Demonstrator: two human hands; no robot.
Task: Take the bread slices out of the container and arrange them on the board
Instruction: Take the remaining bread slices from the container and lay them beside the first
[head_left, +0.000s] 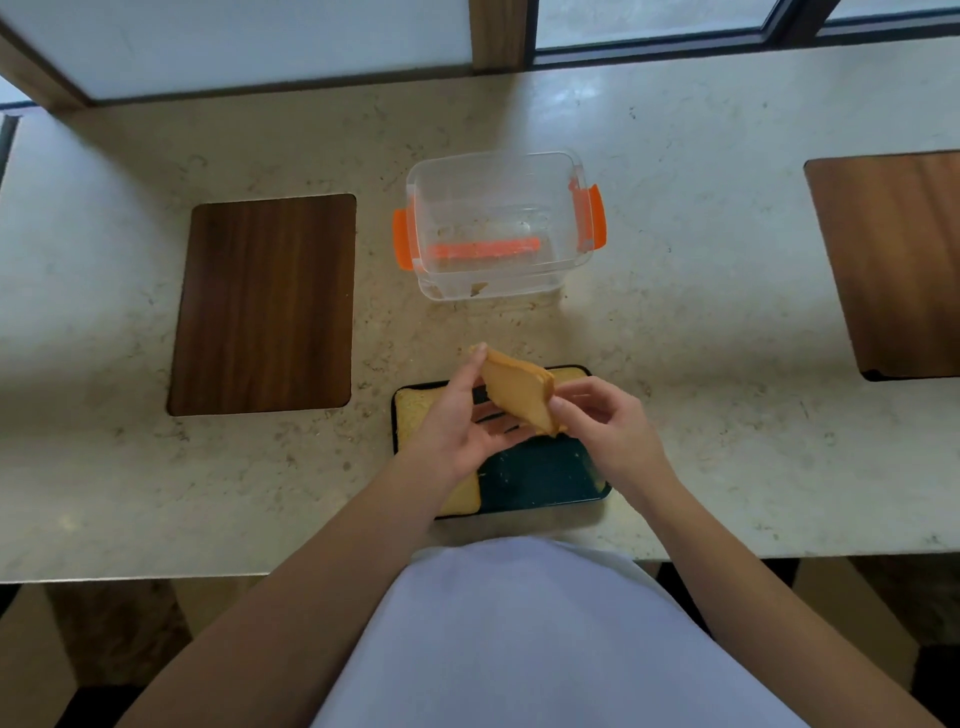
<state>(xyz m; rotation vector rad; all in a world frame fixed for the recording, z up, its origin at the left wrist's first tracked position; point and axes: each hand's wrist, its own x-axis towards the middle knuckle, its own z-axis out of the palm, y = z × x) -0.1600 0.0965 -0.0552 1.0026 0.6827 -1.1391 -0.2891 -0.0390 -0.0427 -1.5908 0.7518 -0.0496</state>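
Both hands hold a stack of bread slices (519, 391) tilted above the dark board (540, 475).

The left hand (457, 421) pinches the stack's far corner and supports it from beneath; the right hand (605, 421) has its grip closed on the near corner. Another bread slice (415, 410) lies flat along the board's left edge, partly hidden by the left forearm, while the board's near right part is bare. The clear container (501, 223) with orange clips sits just beyond the board, holding only crumbs. A wooden inset panel (265, 304) lies to the left and another (893, 260) far right, both flush in the pale stone surface (701, 338), which is open between them.
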